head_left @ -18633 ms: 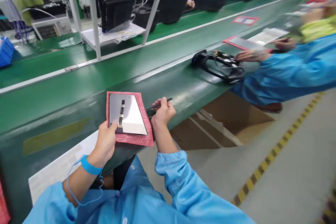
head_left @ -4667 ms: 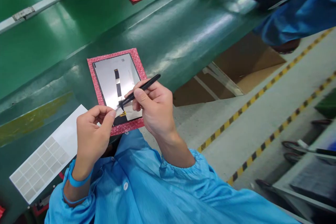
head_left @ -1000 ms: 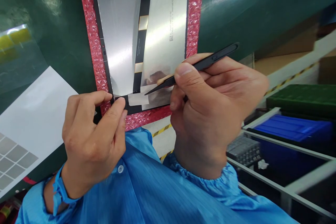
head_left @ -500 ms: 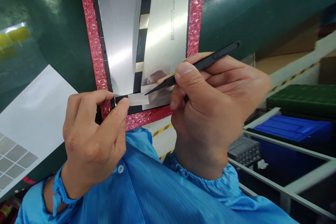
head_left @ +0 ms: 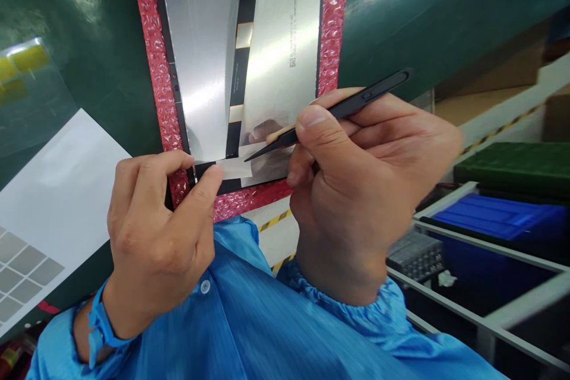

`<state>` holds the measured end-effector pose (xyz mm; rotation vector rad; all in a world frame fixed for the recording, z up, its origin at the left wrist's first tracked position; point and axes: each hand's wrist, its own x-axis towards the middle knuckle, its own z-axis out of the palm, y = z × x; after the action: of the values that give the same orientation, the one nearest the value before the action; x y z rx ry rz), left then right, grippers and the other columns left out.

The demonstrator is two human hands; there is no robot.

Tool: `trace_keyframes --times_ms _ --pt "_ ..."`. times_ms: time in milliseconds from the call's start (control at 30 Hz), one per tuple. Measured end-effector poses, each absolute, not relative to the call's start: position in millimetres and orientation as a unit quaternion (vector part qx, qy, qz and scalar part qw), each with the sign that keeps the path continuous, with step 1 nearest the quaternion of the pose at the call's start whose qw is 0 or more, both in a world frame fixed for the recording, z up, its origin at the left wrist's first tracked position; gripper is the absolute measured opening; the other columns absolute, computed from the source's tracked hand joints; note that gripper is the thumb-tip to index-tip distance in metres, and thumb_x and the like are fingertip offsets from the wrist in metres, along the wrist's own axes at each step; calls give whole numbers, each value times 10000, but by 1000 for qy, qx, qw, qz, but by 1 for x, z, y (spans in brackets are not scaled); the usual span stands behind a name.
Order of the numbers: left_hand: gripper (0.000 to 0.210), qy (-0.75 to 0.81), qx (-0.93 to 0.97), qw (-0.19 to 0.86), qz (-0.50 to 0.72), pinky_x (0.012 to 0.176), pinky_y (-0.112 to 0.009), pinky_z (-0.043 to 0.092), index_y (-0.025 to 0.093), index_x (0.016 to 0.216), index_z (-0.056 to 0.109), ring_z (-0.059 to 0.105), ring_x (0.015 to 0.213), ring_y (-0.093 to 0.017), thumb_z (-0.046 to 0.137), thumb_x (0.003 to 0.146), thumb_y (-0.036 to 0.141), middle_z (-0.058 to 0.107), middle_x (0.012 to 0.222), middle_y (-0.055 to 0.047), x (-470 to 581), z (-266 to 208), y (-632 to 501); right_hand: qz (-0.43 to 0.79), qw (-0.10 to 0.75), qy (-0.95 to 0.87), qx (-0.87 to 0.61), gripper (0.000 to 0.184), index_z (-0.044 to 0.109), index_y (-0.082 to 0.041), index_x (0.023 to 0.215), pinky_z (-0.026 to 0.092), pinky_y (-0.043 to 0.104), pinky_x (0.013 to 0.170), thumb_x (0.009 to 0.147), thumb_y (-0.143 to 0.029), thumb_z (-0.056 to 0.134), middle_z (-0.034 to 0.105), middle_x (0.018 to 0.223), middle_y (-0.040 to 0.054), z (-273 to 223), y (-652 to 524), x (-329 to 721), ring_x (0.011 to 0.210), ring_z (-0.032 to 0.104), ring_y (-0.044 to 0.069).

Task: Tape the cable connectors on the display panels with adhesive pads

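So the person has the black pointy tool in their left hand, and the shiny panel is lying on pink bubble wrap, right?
Not quite: the black pointy tool is in the right hand, not the left hand. The head view shows it. The shiny panel is indeed lying on pink bubble wrap.

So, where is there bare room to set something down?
Bare table shows right of the pink wrap, beyond the right hand, and left, between the wrap and the yellow-patched plastic. Crowded: the panel, around the left hand and tweezers.
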<state>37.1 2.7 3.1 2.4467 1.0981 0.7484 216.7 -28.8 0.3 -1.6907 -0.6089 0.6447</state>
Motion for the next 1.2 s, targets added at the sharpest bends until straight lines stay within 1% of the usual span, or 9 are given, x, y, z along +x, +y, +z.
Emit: trace_keyframes --times_ms 200,300,467,633,800,1000,1100,1200 --pt "272 388 865 181 261 786 -464 575 179 1144 832 654 1032 -315 780 901 69 743 1136 -182 38 4 2 269 602 -252 -708 138 738 -209 819 291 239 344 927 -234 819 583 620 -50 0 -27 216 405 442 72" --pt "272 386 865 179 265 785 -461 571 179 1138 837 652 1027 -314 780 896 68 743 1131 -180 37 3 2 275 585 -258 -718 138 733 -232 830 311 242 361 953 -233 797 576 624 -47 0 -28 216 419 445 83" --pt "280 382 865 186 267 785 -462 559 144 1125 847 653 1021 -331 798 867 46 740 1127 -208 36 3 3 276 577 -258 -724 135 731 -245 837 322 242 361 961 -246 785 593 640 -41 1 -29 216 427 445 89" --pt "273 381 869 180 258 787 -466 565 177 1145 827 644 1030 -320 772 901 68 730 1141 -182 37 4 3 281 598 -245 -710 140 732 -225 822 325 221 357 943 -213 801 568 610 -59 1 -28 215 417 451 69" --pt "267 387 871 180 245 801 -467 574 202 1147 810 650 1049 -319 754 917 79 713 1145 -161 37 5 3 268 596 -256 -712 149 736 -215 800 305 240 345 919 -172 815 576 581 -47 -1 -26 216 397 445 79" --pt "269 381 874 173 246 795 -472 577 205 1169 798 641 1054 -325 745 928 98 715 1152 -163 36 5 3 263 596 -245 -718 142 734 -220 792 295 247 342 905 -193 816 611 580 -46 0 -24 214 389 435 83" --pt "291 385 876 169 235 809 -474 582 232 1185 782 643 1064 -320 739 929 100 710 1171 -149 35 5 3 260 601 -248 -714 133 736 -219 796 311 237 348 897 -165 803 605 562 -56 2 -22 211 390 442 79" --pt "298 383 877 163 241 807 -477 578 242 1180 785 637 1062 -323 746 918 105 707 1160 -145 35 4 3 252 601 -249 -716 145 724 -222 800 394 229 393 907 -148 788 629 595 -48 5 -21 207 439 524 94"
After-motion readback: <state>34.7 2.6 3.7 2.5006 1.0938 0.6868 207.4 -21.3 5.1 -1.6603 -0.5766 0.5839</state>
